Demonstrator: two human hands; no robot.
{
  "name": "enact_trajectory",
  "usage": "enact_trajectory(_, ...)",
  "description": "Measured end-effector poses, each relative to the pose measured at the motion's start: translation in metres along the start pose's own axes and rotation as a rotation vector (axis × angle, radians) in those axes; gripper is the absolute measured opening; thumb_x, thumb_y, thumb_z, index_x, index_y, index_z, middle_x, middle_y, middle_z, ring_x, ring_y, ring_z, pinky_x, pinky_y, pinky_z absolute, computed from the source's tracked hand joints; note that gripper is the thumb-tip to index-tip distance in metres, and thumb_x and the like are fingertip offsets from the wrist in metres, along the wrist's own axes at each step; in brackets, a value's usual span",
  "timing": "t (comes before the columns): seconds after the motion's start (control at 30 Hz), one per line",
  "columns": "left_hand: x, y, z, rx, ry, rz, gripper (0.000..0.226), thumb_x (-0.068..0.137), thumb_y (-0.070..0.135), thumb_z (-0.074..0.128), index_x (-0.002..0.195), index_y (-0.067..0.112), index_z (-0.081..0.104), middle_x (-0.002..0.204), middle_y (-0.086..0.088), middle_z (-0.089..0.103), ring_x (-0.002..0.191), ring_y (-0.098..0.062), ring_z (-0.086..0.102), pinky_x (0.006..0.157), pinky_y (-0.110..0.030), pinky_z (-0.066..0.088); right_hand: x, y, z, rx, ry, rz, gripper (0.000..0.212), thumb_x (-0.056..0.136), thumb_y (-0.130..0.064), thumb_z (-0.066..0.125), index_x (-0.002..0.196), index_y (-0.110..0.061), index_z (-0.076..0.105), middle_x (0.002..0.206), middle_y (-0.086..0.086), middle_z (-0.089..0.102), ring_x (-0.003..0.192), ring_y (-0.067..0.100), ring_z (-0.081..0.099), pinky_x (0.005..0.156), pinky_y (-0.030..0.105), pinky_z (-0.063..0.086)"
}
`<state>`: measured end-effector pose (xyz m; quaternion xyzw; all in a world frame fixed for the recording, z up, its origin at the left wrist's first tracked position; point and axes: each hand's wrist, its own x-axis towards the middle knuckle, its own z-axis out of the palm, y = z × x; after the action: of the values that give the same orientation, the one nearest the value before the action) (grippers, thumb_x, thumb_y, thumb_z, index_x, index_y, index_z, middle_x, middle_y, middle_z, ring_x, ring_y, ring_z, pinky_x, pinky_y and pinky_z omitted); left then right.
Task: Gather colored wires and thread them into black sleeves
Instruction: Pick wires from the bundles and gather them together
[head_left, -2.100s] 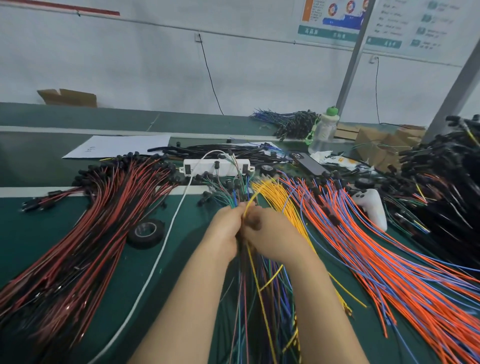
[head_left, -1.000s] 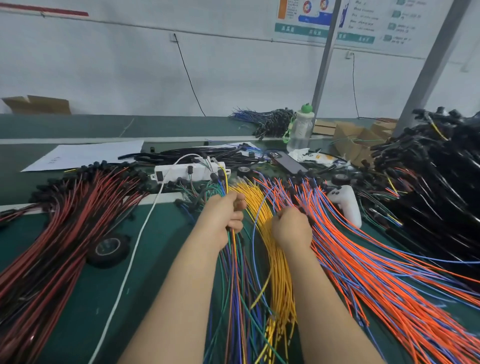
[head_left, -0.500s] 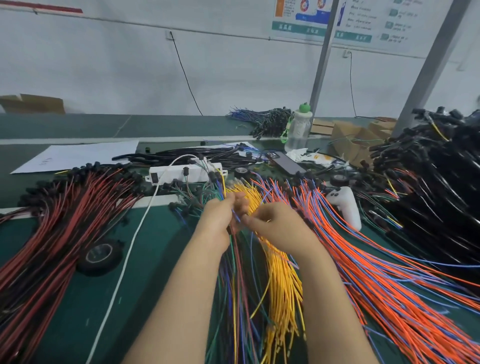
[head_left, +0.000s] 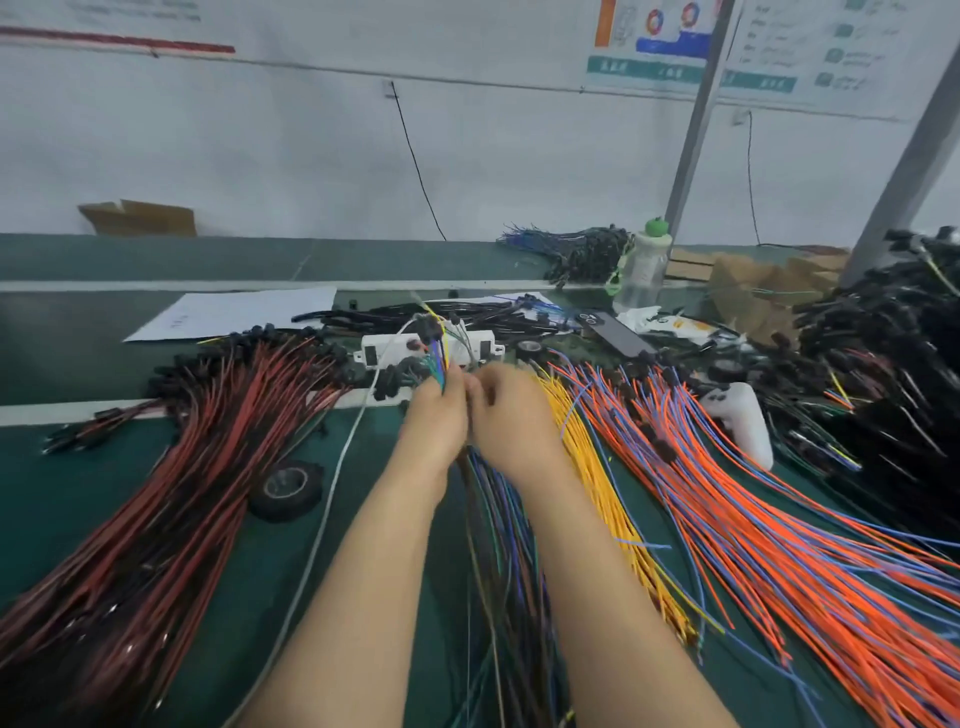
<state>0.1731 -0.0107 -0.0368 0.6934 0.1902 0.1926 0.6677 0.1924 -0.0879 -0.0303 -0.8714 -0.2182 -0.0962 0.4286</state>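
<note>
Left hand (head_left: 436, 415) curled in a fist round a mixed-colour wire bundle (head_left: 501, 545). Green, blue and yellow tips stand up out of the top of the fist; the tail runs back toward the body between the two forearms, along the green counter (head_left: 104, 493). Right hand (head_left: 511, 415) pressed against the left, fingers bent in toward the bundle; motion blur, cannot tell whether it grips a wire. Yellow wires (head_left: 597, 467) lie just right of the right wrist, orange and blue wires (head_left: 753, 545) beyond them.
</note>
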Motion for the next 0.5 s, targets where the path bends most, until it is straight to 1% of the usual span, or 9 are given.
enact_trajectory(0.03, -0.002, 0.001, -0.004, -0.129, -0.034, -0.093, 0.033, 0.102, 0.032, 0.036, 0.083, 0.018, 0.060, 0.092, -0.008, 0.064, 0.085, -0.021, 0.059, 0.078, -0.032, 0.046, -0.002, -0.007, 0.005, -0.046, -0.019, -0.017, 0.025, 0.099, -0.019, 0.046, 0.091, -0.005, 0.065, 0.095, 0.014, 0.070, 0.089, 0.030, 0.061, 0.068, 0.032, 0.034)
enact_trajectory(0.1, -0.006, 0.007, -0.008, -0.425, -0.094, -0.248, 0.032, 0.101, 0.031, 0.040, 0.079, 0.017, 0.060, 0.074, -0.002, 0.064, 0.071, -0.016, 0.056, 0.063, -0.028, 0.043, -0.004, -0.013, 0.006, -0.085, -0.037, -0.039, 0.026, 0.099, -0.021, 0.046, 0.108, -0.010, 0.068, 0.105, 0.012, 0.070, 0.096, 0.029, 0.062, 0.077, 0.030, 0.038)
enact_trajectory(0.17, -0.009, 0.014, -0.016, -0.433, -0.079, -0.200, 0.033, 0.101, 0.026, 0.040, 0.075, 0.016, 0.057, 0.058, 0.005, 0.065, 0.060, -0.011, 0.057, 0.055, -0.022, 0.043, -0.006, -0.017, 0.001, -0.054, -0.107, -0.023, 0.027, 0.100, -0.025, 0.045, 0.106, -0.013, 0.068, 0.100, 0.012, 0.069, 0.089, 0.026, 0.060, 0.074, 0.030, 0.039)
enact_trajectory(0.23, -0.011, 0.023, -0.023, -0.239, -0.067, -0.031, 0.037, 0.103, 0.024, 0.035, 0.072, 0.014, 0.052, 0.062, 0.008, 0.067, 0.058, -0.009, 0.058, 0.047, -0.015, 0.044, -0.013, -0.020, -0.005, 0.222, -0.297, 0.096, 0.035, 0.101, -0.037, 0.041, 0.086, -0.014, 0.062, 0.077, 0.010, 0.062, 0.073, 0.023, 0.055, 0.070, 0.030, 0.045)
enact_trajectory(0.3, -0.012, 0.036, -0.031, 0.026, -0.073, 0.148, 0.039, 0.104, 0.026, 0.030, 0.072, 0.013, 0.050, 0.071, 0.005, 0.067, 0.062, -0.011, 0.059, 0.050, -0.016, 0.045, -0.025, -0.025, -0.011, 0.720, -0.537, 0.274, 0.037, 0.101, -0.042, 0.039, 0.083, -0.014, 0.055, 0.064, 0.004, 0.057, 0.060, 0.020, 0.056, 0.066, 0.032, 0.052)
enact_trajectory(0.33, -0.013, 0.044, -0.034, 0.123, -0.087, 0.221, 0.042, 0.103, 0.029, 0.029, 0.073, 0.012, 0.052, 0.071, 0.004, 0.067, 0.062, -0.010, 0.059, 0.054, -0.019, 0.044, -0.030, -0.029, -0.014, 0.950, -0.613, 0.313, 0.035, 0.101, -0.040, 0.038, 0.083, -0.015, 0.053, 0.060, 0.001, 0.054, 0.052, 0.016, 0.052, 0.057, 0.028, 0.051)
enact_trajectory(0.37, -0.014, 0.052, -0.035, 0.163, -0.117, 0.268, 0.045, 0.103, 0.034, 0.029, 0.074, 0.011, 0.054, 0.069, 0.004, 0.067, 0.058, -0.007, 0.059, 0.055, -0.020, 0.042, -0.032, -0.033, -0.016, 1.099, -0.643, 0.321, 0.033, 0.101, -0.039, 0.036, 0.080, -0.017, 0.050, 0.054, -0.003, 0.048, 0.044, 0.011, 0.043, 0.047, 0.022, 0.044)
enact_trajectory(0.43, -0.018, 0.067, -0.032, 0.074, -0.221, 0.260, 0.050, 0.100, 0.047, 0.027, 0.074, 0.014, 0.053, 0.064, 0.006, 0.066, 0.047, -0.002, 0.057, 0.049, -0.018, 0.041, -0.027, -0.044, -0.021, 1.212, -0.530, 0.321, 0.042, 0.101, -0.041, 0.037, 0.065, -0.022, 0.046, 0.045, -0.008, 0.032, 0.034, 0.004, 0.026, 0.035, 0.013, 0.025)
enact_trajectory(0.5, -0.028, 0.076, -0.028, -0.040, -0.360, 0.157, 0.051, 0.096, 0.057, 0.025, 0.074, 0.018, 0.050, 0.055, 0.008, 0.058, 0.039, -0.004, 0.052, 0.045, -0.018, 0.043, -0.015, -0.054, -0.028, 1.287, -0.262, 0.282, 0.048, 0.099, -0.043, 0.042, 0.056, -0.022, 0.043, 0.040, -0.010, 0.027, 0.028, 0.001, 0.021, 0.030, 0.010, 0.017)
